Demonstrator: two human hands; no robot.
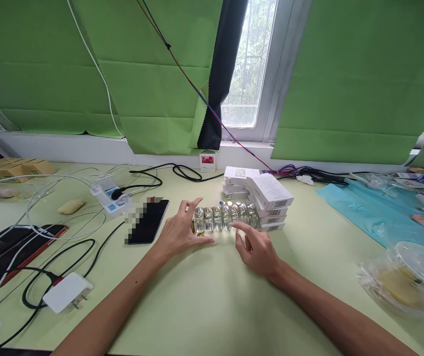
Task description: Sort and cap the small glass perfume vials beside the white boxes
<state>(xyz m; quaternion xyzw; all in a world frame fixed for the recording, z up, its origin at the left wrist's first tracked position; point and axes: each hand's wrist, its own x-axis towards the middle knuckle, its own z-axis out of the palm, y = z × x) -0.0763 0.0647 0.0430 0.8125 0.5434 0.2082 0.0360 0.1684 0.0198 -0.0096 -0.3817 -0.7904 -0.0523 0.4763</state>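
Note:
A row of several small clear glass bottles (217, 218) stands upright on the pale green table. At the row's left end is my left hand (180, 228), its thumb and fingers spread apart around that end. My right hand (258, 248) is at the near side of the row, index finger stretched toward the bottles and the other fingers curled. Whether that fingertip touches the glass I cannot tell. Stacked white boxes (271, 190) with barcodes stand against the row's right end. Behind the row is a second stack of white boxes (239, 174).
Left of my left hand lies a dark phone (148, 222). Further left are a power strip (108, 198), a white charger (68, 291) and tangled cables. On the right are a blue plastic sheet (360, 210) and a clear lidded container (408, 284). A small white box (208, 162) stands by the wall.

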